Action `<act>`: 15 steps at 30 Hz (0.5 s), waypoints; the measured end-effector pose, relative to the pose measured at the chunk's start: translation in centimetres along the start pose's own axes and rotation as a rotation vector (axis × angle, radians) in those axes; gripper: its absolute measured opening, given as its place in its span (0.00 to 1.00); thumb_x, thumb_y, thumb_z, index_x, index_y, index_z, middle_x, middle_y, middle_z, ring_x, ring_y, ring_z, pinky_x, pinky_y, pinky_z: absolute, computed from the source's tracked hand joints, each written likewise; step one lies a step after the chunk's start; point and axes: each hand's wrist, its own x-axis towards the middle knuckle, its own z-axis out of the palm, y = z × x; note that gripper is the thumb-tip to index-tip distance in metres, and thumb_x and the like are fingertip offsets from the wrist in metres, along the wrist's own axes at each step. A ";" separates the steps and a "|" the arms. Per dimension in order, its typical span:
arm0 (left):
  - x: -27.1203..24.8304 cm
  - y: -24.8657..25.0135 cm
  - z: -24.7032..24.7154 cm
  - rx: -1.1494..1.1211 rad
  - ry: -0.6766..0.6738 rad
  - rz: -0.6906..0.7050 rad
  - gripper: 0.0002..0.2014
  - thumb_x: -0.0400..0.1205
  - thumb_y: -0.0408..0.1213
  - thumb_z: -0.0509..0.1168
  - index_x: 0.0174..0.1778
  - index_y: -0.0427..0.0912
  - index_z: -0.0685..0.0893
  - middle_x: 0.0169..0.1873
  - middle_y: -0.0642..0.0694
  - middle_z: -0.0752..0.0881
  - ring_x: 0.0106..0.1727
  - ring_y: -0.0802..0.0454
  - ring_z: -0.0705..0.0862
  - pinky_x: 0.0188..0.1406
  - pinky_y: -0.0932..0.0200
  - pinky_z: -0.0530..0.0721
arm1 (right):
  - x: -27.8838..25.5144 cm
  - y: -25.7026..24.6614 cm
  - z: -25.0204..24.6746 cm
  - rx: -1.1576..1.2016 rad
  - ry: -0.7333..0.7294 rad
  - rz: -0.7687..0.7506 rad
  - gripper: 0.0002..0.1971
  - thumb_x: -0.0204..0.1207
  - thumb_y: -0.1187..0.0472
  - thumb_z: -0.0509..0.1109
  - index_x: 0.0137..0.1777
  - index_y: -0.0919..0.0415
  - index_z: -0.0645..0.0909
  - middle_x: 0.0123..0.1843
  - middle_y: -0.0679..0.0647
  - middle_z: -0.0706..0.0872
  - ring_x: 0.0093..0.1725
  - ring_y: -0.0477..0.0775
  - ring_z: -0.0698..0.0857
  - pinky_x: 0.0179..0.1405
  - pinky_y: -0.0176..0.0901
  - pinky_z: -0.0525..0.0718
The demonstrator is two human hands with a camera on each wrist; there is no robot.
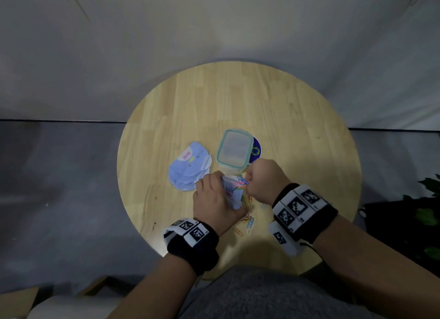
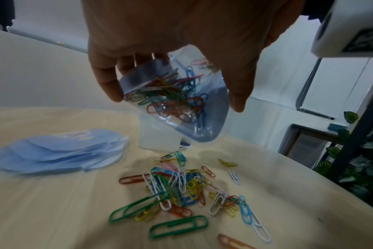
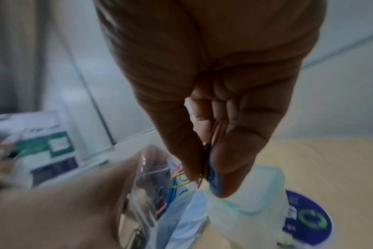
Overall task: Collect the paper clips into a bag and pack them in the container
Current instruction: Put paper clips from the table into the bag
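My left hand [image 1: 214, 199] [image 2: 172, 94] grips a small clear and blue bag [image 1: 232, 195] [image 2: 181, 107] above the table, its mouth toward my right hand. Coloured paper clips lie inside the bag. My right hand [image 1: 262, 180] [image 3: 209, 171] pinches a bunch of clips [image 1: 241, 184] [image 3: 202, 176] at the bag's mouth [image 3: 151, 171]. A pile of loose clips [image 1: 247, 221] [image 2: 181, 190] lies on the table below my hands. The clear container with a teal-rimmed lid [image 1: 234, 151] [image 3: 258, 198] stands just beyond my hands.
A stack of spare blue bags [image 1: 188, 166] [image 2: 57, 151] lies left of the container. A dark blue round sticker [image 1: 256, 149] [image 3: 305, 219] sits under the container's right side. The round wooden table [image 1: 297, 128] has bare wood at the back and right. Green plant leaves [image 1: 426, 199] stand at the right.
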 end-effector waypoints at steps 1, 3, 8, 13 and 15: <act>0.0 0.2 0.0 0.017 -0.011 -0.002 0.41 0.54 0.61 0.70 0.59 0.41 0.73 0.47 0.45 0.76 0.48 0.41 0.74 0.40 0.52 0.74 | -0.1 -0.3 0.2 -0.029 0.006 -0.030 0.03 0.66 0.70 0.65 0.38 0.69 0.80 0.39 0.62 0.84 0.45 0.63 0.84 0.36 0.46 0.77; -0.1 0.5 0.1 0.028 -0.019 -0.011 0.41 0.53 0.60 0.71 0.59 0.41 0.73 0.46 0.46 0.75 0.47 0.42 0.74 0.39 0.53 0.73 | -0.3 -0.8 0.7 -0.030 0.007 -0.070 0.07 0.68 0.68 0.67 0.44 0.67 0.83 0.45 0.62 0.86 0.49 0.62 0.84 0.42 0.45 0.80; 0.1 0.3 0.0 -0.041 0.014 0.057 0.39 0.55 0.57 0.72 0.58 0.38 0.73 0.46 0.44 0.74 0.46 0.43 0.73 0.40 0.56 0.68 | -0.6 -1.3 0.8 0.180 -0.053 -0.145 0.07 0.70 0.66 0.71 0.44 0.69 0.88 0.42 0.64 0.90 0.45 0.59 0.85 0.40 0.42 0.77; 0.4 0.3 -0.3 -0.184 0.141 0.038 0.30 0.60 0.52 0.68 0.52 0.39 0.70 0.42 0.42 0.73 0.43 0.42 0.72 0.40 0.46 0.75 | -1.6 -0.7 0.4 0.405 0.091 -0.153 0.11 0.75 0.68 0.64 0.52 0.62 0.87 0.50 0.58 0.91 0.53 0.53 0.87 0.55 0.41 0.82; 0.3 0.1 -0.5 -0.192 0.160 0.038 0.30 0.60 0.51 0.68 0.53 0.41 0.69 0.42 0.41 0.73 0.43 0.43 0.71 0.40 0.46 0.76 | -2.0 -0.4 0.1 0.435 0.039 -0.142 0.12 0.74 0.68 0.63 0.51 0.60 0.87 0.48 0.54 0.91 0.50 0.51 0.87 0.56 0.46 0.84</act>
